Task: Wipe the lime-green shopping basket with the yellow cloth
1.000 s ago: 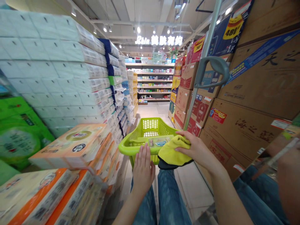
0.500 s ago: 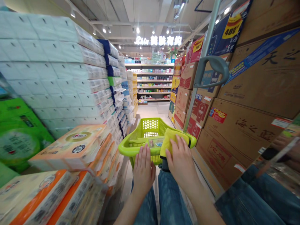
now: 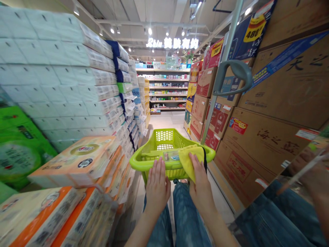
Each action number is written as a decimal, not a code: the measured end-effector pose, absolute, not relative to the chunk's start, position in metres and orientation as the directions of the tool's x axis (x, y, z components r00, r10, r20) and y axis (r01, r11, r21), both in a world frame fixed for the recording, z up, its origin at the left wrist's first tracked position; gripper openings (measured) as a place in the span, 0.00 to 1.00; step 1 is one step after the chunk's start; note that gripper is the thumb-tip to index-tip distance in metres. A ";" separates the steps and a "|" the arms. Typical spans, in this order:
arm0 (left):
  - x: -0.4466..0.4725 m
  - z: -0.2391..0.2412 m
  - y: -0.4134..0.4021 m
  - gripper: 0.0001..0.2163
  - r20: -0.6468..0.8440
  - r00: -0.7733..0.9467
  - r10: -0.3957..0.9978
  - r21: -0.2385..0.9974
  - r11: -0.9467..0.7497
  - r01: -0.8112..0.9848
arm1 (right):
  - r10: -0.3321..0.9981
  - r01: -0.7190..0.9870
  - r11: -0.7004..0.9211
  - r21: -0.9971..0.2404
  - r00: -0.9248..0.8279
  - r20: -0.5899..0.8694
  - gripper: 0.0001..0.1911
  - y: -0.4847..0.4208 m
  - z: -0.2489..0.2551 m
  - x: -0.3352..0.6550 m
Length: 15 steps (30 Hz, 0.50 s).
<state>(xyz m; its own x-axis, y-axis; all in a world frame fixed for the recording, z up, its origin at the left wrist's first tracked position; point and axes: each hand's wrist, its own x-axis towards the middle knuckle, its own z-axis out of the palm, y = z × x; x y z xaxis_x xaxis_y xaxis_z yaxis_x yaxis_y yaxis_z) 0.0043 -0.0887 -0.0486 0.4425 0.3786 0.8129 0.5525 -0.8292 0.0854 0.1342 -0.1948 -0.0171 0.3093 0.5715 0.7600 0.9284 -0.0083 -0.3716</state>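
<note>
A lime green shopping basket (image 3: 144, 154) stands in the aisle right in front of my knees. My left hand (image 3: 157, 183) lies flat against its near rim, fingers stretched out, holding nothing. My right hand (image 3: 200, 181) presses a yellow cloth (image 3: 189, 158) against the near right rim, fingers over the cloth. A small label card (image 3: 171, 156) shows on the rim between my hands. The basket's grey pull handle (image 3: 232, 77) rises on a pole at the right.
Stacked tissue packs (image 3: 64, 85) and orange packs (image 3: 74, 164) wall the left side. Brown cartons (image 3: 277, 99) are piled high on the right. The tiled aisle (image 3: 167, 120) runs ahead to distant shelves (image 3: 168, 91). A mirror-like panel (image 3: 295, 192) sits at lower right.
My right hand has slid the yellow cloth from the near right corner leftward along the basket rim and drawn it down the near edge. My left hand has stayed put.
</note>
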 end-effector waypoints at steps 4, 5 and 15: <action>0.005 -0.050 -0.089 0.33 0.804 0.451 0.388 0.082 -0.824 0.561 | 0.620 0.968 -0.024 -0.251 0.211 0.755 0.39 -0.206 -0.027 0.137; 0.005 -0.050 -0.090 0.33 0.803 0.452 0.389 0.081 -0.822 0.563 | 0.621 0.971 -0.058 -0.232 0.217 0.753 0.36 -0.205 -0.027 0.135; 0.004 -0.047 -0.089 0.32 0.814 0.446 0.372 0.080 -0.833 0.548 | 0.619 0.986 -0.143 -0.090 0.160 0.769 0.39 -0.179 -0.022 0.143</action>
